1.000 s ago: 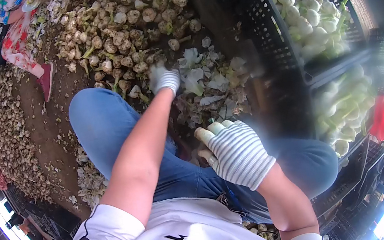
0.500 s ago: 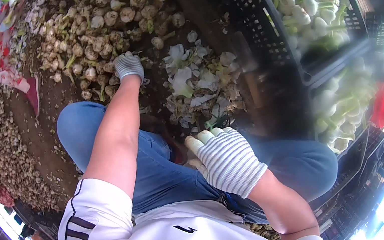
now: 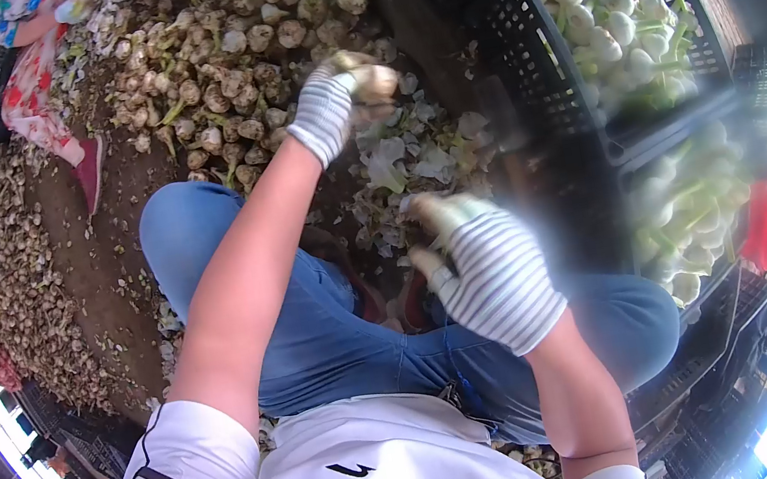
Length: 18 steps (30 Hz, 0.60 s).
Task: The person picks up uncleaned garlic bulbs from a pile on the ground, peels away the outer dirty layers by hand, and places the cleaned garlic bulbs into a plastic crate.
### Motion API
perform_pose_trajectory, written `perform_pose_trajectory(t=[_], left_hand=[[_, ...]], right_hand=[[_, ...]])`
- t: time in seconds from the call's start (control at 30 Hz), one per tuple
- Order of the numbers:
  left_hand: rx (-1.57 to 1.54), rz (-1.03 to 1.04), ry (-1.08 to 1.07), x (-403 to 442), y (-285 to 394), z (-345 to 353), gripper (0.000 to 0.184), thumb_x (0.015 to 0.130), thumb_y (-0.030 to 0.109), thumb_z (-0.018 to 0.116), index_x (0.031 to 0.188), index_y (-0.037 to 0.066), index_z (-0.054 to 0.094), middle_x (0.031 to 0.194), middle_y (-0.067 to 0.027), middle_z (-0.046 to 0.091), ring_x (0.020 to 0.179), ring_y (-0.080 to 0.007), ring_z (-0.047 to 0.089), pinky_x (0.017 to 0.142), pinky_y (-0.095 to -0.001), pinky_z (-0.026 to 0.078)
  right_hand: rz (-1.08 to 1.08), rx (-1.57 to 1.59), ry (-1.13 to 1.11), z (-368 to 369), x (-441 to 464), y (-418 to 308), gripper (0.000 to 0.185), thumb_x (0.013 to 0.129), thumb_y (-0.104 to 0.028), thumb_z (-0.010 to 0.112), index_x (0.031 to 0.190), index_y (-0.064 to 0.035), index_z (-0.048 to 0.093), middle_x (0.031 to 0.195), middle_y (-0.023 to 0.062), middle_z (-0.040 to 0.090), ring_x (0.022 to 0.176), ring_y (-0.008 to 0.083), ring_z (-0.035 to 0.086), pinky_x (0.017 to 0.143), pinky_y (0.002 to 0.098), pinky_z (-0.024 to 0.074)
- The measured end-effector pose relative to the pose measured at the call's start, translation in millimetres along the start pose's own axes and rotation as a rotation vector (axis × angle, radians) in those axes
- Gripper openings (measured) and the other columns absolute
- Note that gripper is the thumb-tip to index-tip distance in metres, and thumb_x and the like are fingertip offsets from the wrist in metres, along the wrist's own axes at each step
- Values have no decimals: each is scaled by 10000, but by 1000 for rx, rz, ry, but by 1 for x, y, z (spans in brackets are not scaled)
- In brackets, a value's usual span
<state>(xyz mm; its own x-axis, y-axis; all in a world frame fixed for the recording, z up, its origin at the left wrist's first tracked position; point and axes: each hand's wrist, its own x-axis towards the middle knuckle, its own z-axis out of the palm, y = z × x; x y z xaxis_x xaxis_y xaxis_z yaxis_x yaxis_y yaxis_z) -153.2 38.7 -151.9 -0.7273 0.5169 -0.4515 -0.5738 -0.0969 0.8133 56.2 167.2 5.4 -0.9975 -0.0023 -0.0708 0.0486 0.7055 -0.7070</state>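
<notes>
My left hand [image 3: 327,112], in a white striped glove, is closed around a brownish garlic bulb [image 3: 375,84] at the right edge of a heap of unpeeled garlic [image 3: 227,93]. The hand and bulb are blurred by motion. My right hand [image 3: 495,266], gloved the same way, is held above my lap. Its thumb and forefinger are apart and point toward the left hand, with nothing plainly visible between them. Beyond it, a pile of pale garlic skins [image 3: 401,160] lies on the ground between the heap and the crates.
On the right, a black crate [image 3: 581,145] holds cleaned white garlic bulbs [image 3: 617,28]; more white bulbs [image 3: 691,198] are nearer me. A red object [image 3: 764,225] sits beside them. Another garlic heap [image 3: 27,289] lies far left. Another person's patterned trouser leg [image 3: 41,104] shows upper left.
My left hand has left the garlic heap and moved right with a bulb in it. My right hand has shifted slightly right, its thumb and forefinger now spread.
</notes>
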Motion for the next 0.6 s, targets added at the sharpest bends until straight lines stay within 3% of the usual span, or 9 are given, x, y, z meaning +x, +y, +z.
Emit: perform_pose_trajectory(t=[0.03,0.07,0.17,0.2,0.23,0.3,0.37,0.43,0.6], left_hand=[[-194,-28,-215,-22,17,16,328,905,194,646,1196,61,570,1114,-180,649,944,-270,670,707,-428,611],[-231,7,-245,-46,29,33,367,898,223,665,1203,49,560,1108,-168,651,935,-261,671,703,-412,608],[-191,5,-178,-108,44,69,423,896,290,685,1212,42,551,1112,-139,650,965,-229,657,739,-343,590],[-200,131,-72,-122,38,88,512,883,343,710,1214,0,522,1042,-62,645,865,-137,643,761,-253,554],[-92,158,-16,-135,35,93,492,879,309,723,1212,10,519,1058,-45,621,901,-112,613,801,-231,525],[-77,298,-157,-150,25,98,502,857,251,753,1229,20,506,1073,-42,593,923,-104,595,820,-248,515],[-19,287,-171,-168,21,99,552,798,144,803,1239,41,488,1089,-51,554,958,-147,560,869,-283,476],[331,563,-76,-164,15,92,564,767,137,823,1217,38,496,1094,-70,549,961,-187,554,873,-308,474],[676,708,-33,-187,39,84,692,707,186,871,1268,44,492,1120,-74,579,1044,-187,567,919,-332,472]], right_hand=[[22,35,138,-1,0,-1,365,787,-145,692,1115,-31,579,873,185,628,802,372,614,710,455,491],[44,118,253,0,2,1,441,775,-96,708,1182,-10,561,896,197,630,799,380,615,713,436,503],[247,526,306,-2,3,-4,566,855,-67,682,1368,5,454,927,112,649,794,158,625,725,282,520],[282,550,239,-8,2,-10,568,873,-34,660,1390,11,431,950,76,644,799,82,587,726,229,509],[263,573,240,-6,1,-10,565,875,-26,652,1392,13,427,955,77,645,797,79,586,726,227,508],[235,635,234,0,-3,-8,553,880,-4,623,1394,22,421,971,78,644,803,74,584,731,222,504],[212,711,219,2,-8,-7,537,886,24,583,1396,36,414,991,77,642,819,68,580,739,216,499],[310,973,150,-3,-9,-12,530,880,40,567,1389,46,422,993,74,640,826,72,580,742,217,497],[343,997,118,-35,-11,-10,357,920,-175,583,1190,57,612,912,44,661,818,81,578,729,237,478]])
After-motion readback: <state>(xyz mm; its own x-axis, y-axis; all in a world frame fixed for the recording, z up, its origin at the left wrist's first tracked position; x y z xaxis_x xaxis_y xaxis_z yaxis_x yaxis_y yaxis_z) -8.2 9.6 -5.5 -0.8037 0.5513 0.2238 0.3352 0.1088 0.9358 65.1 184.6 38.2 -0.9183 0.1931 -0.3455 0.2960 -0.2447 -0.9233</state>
